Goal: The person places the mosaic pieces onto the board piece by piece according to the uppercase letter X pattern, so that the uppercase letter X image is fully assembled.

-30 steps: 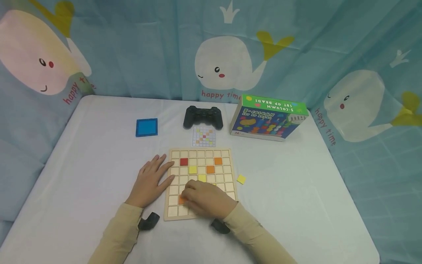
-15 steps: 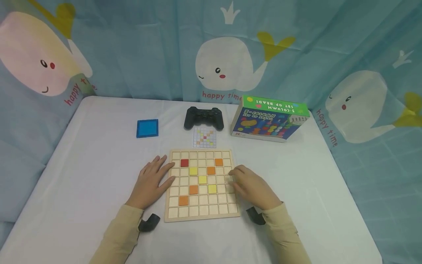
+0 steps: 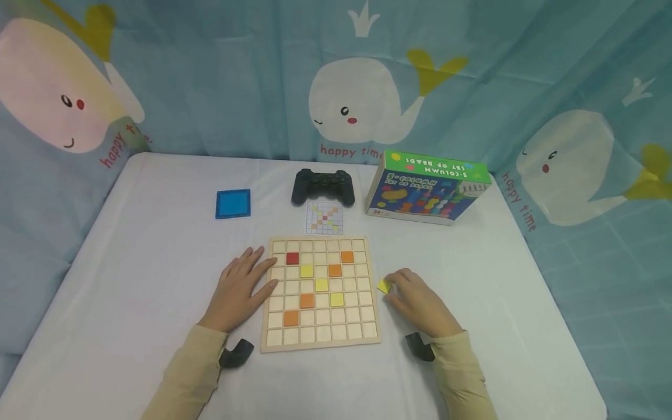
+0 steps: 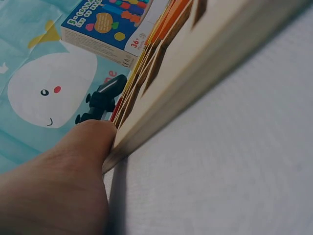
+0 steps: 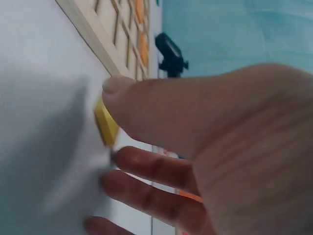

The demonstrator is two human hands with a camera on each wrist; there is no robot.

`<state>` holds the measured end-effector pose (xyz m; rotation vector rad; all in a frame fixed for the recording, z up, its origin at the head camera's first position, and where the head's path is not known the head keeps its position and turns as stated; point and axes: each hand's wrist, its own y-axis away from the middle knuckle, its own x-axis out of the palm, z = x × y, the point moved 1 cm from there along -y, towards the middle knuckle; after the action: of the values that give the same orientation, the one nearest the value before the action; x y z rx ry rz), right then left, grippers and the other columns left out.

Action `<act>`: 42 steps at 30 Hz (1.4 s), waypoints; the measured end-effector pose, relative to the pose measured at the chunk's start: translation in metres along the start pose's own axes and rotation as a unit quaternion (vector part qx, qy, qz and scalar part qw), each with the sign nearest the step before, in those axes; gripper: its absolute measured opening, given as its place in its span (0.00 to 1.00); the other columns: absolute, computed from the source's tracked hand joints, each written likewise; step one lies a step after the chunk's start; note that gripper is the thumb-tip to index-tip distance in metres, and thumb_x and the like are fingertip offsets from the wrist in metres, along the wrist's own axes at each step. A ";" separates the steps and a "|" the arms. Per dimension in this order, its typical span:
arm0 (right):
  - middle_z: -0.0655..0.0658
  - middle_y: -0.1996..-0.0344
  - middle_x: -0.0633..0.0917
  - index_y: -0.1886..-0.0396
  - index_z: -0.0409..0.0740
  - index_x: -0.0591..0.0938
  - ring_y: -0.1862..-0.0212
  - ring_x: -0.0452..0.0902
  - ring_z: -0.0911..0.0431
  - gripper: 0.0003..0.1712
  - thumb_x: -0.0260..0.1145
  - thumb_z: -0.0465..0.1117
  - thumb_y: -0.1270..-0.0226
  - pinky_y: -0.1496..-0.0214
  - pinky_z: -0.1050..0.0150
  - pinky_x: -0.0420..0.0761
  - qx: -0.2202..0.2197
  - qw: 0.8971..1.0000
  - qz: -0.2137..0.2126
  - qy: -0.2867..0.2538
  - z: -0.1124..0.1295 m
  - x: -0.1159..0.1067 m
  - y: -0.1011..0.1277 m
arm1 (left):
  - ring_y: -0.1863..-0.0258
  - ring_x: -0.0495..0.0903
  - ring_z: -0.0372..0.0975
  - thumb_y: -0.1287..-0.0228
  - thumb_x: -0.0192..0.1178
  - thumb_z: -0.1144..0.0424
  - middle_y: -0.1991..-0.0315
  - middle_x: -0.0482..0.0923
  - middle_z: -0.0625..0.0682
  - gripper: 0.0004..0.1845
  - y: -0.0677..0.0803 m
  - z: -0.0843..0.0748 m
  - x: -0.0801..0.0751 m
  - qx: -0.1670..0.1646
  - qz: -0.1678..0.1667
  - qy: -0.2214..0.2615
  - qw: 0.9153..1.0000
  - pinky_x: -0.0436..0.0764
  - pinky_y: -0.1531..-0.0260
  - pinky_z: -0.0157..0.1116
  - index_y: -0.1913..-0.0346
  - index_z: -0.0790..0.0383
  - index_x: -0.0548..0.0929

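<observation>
Here, key relation: the yellow tile (image 3: pixel 384 286) lies just right of the wooden board (image 3: pixel 319 345), at centre frame
Right hand (image 3: pixel 418 303): tile pinched at the fingertips, tilted on the table
Left hand (image 3: pixel 238 290): spread flat, pressed against the board's left edge
Count on board: one red, four orange, three yellow

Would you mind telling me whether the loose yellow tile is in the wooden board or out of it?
Out: the yellow tile lies on the table right of the wooden board, at the right hand fingertips.
</observation>
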<state>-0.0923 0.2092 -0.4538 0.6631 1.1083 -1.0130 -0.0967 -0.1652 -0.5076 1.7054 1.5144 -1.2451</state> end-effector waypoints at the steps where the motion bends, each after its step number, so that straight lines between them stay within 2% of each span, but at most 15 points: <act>1: 0.47 0.55 0.80 0.52 0.40 0.80 0.52 0.78 0.55 0.16 0.70 0.38 0.40 0.49 0.59 0.80 -0.004 1.000 -0.001 0.001 0.002 0.001 -0.002 | 0.26 0.52 0.52 0.35 0.56 0.43 0.27 0.59 0.57 0.29 -0.001 0.001 0.000 0.001 0.000 0.000 1.000 0.51 0.30 0.56 0.34 0.50 0.71; 10: 0.48 0.59 0.80 0.53 0.40 0.76 0.54 0.78 0.56 0.18 0.71 0.35 0.42 0.51 0.61 0.81 -0.017 1.000 -0.011 0.020 0.007 0.005 -0.008 | 0.26 0.52 0.52 0.35 0.55 0.43 0.27 0.59 0.57 0.29 -0.002 0.002 0.000 0.001 0.000 0.000 1.000 0.51 0.30 0.56 0.34 0.50 0.71; 15: 0.49 0.60 0.80 0.54 0.41 0.76 0.58 0.77 0.59 0.16 0.70 0.36 0.41 0.56 0.62 0.81 0.006 1.000 -0.006 -0.010 0.014 0.003 -0.007 | 0.26 0.52 0.53 0.34 0.56 0.44 0.27 0.59 0.57 0.29 -0.001 0.001 -0.002 -0.001 0.002 0.000 1.000 0.51 0.30 0.56 0.34 0.51 0.71; 18: 0.52 0.59 0.81 0.57 0.44 0.78 0.58 0.77 0.61 0.14 0.70 0.35 0.41 0.56 0.65 0.81 -0.021 0.999 0.002 -0.038 0.027 0.001 -0.007 | 0.27 0.52 0.53 0.35 0.56 0.45 0.28 0.59 0.57 0.29 -0.001 0.001 -0.003 0.001 0.000 0.000 1.000 0.51 0.30 0.56 0.34 0.51 0.71; 23: 0.54 0.61 0.81 0.61 0.47 0.79 0.59 0.77 0.63 0.10 0.71 0.37 0.41 0.55 0.69 0.81 -0.110 0.992 0.024 -0.049 0.047 0.006 -0.005 | 0.27 0.53 0.53 0.36 0.57 0.46 0.28 0.60 0.58 0.29 0.000 0.000 -0.003 0.002 -0.005 0.002 1.000 0.52 0.30 0.56 0.34 0.52 0.72; 26: 0.56 0.62 0.81 0.62 0.48 0.80 0.60 0.76 0.64 0.09 0.71 0.39 0.41 0.55 0.70 0.80 -0.134 0.990 0.029 -0.044 0.051 0.013 -0.003 | 0.27 0.53 0.53 0.35 0.57 0.46 0.28 0.60 0.58 0.29 0.000 0.000 -0.002 0.002 -0.005 0.003 1.000 0.52 0.31 0.57 0.34 0.52 0.72; 30: 0.56 0.62 0.81 0.62 0.49 0.80 0.58 0.77 0.64 0.09 0.71 0.38 0.42 0.53 0.70 0.80 -0.160 0.986 0.014 -0.041 0.053 0.019 -0.001 | 0.27 0.53 0.53 0.35 0.57 0.45 0.28 0.59 0.58 0.29 0.000 -0.001 -0.003 0.005 -0.006 0.003 1.000 0.52 0.31 0.57 0.34 0.52 0.72; 35: 0.56 0.61 0.82 0.62 0.48 0.81 0.55 0.79 0.63 0.09 0.71 0.37 0.42 0.51 0.69 0.80 -0.175 0.984 -0.004 -0.033 0.053 0.021 -0.001 | 0.27 0.53 0.53 0.35 0.56 0.45 0.28 0.59 0.58 0.29 -0.001 -0.001 -0.003 0.007 -0.006 0.003 1.000 0.52 0.31 0.57 0.34 0.52 0.71; 42: 0.56 0.61 0.81 0.62 0.49 0.82 0.55 0.78 0.62 0.07 0.70 0.40 0.39 0.51 0.68 0.80 -0.160 0.987 0.013 -0.023 0.053 0.022 -0.003 | 0.26 0.52 0.53 0.35 0.56 0.44 0.28 0.59 0.57 0.29 -0.002 0.001 -0.003 0.007 -0.003 -0.003 1.000 0.52 0.31 0.57 0.34 0.52 0.71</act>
<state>-0.0711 0.1556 -0.4565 0.3921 1.1873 -0.8006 -0.0985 -0.1667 -0.5053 1.7056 1.5132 -1.2646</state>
